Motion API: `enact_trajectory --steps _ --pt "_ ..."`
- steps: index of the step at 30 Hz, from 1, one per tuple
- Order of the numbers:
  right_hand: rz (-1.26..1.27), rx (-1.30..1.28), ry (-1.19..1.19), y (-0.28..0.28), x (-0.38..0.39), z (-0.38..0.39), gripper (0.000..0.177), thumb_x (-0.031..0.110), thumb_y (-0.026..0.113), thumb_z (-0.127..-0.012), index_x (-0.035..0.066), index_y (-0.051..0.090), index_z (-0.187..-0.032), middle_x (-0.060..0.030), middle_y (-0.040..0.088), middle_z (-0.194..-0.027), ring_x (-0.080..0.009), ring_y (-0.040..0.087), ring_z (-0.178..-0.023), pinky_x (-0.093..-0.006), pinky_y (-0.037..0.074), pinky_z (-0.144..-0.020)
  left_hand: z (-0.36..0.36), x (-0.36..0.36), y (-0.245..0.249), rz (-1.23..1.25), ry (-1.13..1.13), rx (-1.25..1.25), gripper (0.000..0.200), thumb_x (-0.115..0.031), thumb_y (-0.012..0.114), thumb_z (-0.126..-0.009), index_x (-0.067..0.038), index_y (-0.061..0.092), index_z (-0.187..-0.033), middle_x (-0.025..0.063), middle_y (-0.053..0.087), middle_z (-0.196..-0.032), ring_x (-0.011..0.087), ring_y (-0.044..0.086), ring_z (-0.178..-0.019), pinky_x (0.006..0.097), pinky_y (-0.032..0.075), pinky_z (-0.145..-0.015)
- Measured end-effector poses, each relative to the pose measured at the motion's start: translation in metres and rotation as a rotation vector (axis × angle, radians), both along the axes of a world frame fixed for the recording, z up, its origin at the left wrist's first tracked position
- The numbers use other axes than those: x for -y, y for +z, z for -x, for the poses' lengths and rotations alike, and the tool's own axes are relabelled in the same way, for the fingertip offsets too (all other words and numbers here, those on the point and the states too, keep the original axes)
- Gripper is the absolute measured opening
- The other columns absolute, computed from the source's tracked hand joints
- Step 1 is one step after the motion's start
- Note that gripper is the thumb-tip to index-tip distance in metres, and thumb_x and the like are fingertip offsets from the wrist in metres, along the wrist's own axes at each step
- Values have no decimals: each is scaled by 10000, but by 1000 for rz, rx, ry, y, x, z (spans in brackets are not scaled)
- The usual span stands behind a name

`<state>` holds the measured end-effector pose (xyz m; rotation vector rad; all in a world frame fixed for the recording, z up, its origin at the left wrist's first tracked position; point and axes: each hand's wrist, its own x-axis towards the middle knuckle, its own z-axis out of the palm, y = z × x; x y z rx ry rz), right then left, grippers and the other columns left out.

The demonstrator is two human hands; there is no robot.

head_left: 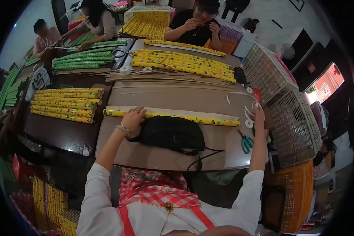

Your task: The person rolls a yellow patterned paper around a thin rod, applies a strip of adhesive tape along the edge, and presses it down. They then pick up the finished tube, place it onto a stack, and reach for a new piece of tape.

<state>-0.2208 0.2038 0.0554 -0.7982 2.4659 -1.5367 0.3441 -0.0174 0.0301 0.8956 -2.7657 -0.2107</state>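
My left hand (133, 118) lies on the left part of a yellow patterned paper roll (177, 117), fingers stretched over it. A pale paper edge runs along the far side of this roll. At the table's right side, my right hand (259, 114) has its fingers bent at a curled strip of white tape (244, 94); the fingertips are small and partly hidden. A white tape roll (249, 124) sits beside that hand. Teal-handled scissors (246, 144) lie just left of my right forearm. Between my arms rests a black fabric bag (172, 133) with straps.
Several yellow rolls (181, 65) and thin brown strips (173, 80) lie across the table's far side. More yellow rolls (65, 105) are stacked left, with green rolls (82, 59) behind. Plastic crates (297, 128) stand right. A person (196, 23) sits opposite; others work back left.
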Motion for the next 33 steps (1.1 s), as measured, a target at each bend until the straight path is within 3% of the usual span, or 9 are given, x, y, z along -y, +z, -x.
enact_trajectory --steps 2,7,11,13,16,23,25,28,33 --pt "439 490 223 28 4 -39 259 311 535 -882 65 537 -964 -17 535 -854 -114 484 -711 -279 400 -659 3 -6 8 7 0 -11 438 -115 561 -801 -72 422 -1214 111 440 -1269 304 439 -1145 385 341 -972" --pt "526 699 817 83 20 -178 224 287 498 -915 85 557 -993 -46 561 -1046 -115 521 -884 -267 403 -786 35 -51 47 -121 -86 -712 232 -98 588 -805 -39 586 -1030 109 599 -1023 312 563 -913 373 460 -778" --pt "474 744 1066 97 26 -285 211 258 471 -925 76 556 -992 -100 493 -1213 -146 519 -997 -293 401 -857 50 -100 81 -509 -142 -894 237 -108 575 -841 -30 597 -1064 86 637 -968 217 610 -875 271 457 -757" --pt "529 841 1202 90 27 -316 207 244 466 -925 71 551 -999 -113 460 -1253 -160 509 -1030 -306 396 -882 49 -116 85 -1045 -125 -978 280 -126 545 -883 -5 558 -1135 48 620 -1031 115 567 -930 243 429 -804" --pt "538 965 1299 78 24 -341 226 229 445 -926 51 535 -1033 -107 469 -1221 -167 483 -1077 -309 387 -906 41 -128 89 -1080 -112 -1052 288 -167 531 -898 1 563 -1130 42 627 -1004 94 568 -939 203 420 -757" --pt "478 573 1282 65 21 -362 214 222 408 -917 35 493 -975 -69 409 -1225 -142 435 -1018 -272 334 -906 23 -143 88 -1095 6 -1039 316 -252 513 -908 -35 575 -1129 31 638 -980 81 578 -917 207 414 -757" --pt "337 362 1329 60 21 -356 225 258 439 -876 46 495 -926 -130 336 -1312 -181 359 -1145 -328 273 -968 23 -146 92 -1299 67 -994 318 -250 527 -900 -23 582 -1116 45 641 -943 90 589 -884 217 437 -756" --pt "294 269 1331 58 20 -356 173 236 453 -851 65 481 -842 -108 309 -1323 -185 334 -1131 -325 241 -978 23 -144 84 -1302 42 -999 337 -291 510 -907 -47 584 -1127 25 638 -931 79 578 -879 217 426 -753" --pt "270 68 1390 68 13 -358 166 183 498 -838 32 550 -885 -72 312 -1309 -187 331 -1112 -311 302 -935 20 -141 80 -1318 -23 -968 322 -287 513 -906 -43 594 -1099 11 627 -927 71 558 -875 215 423 -760"
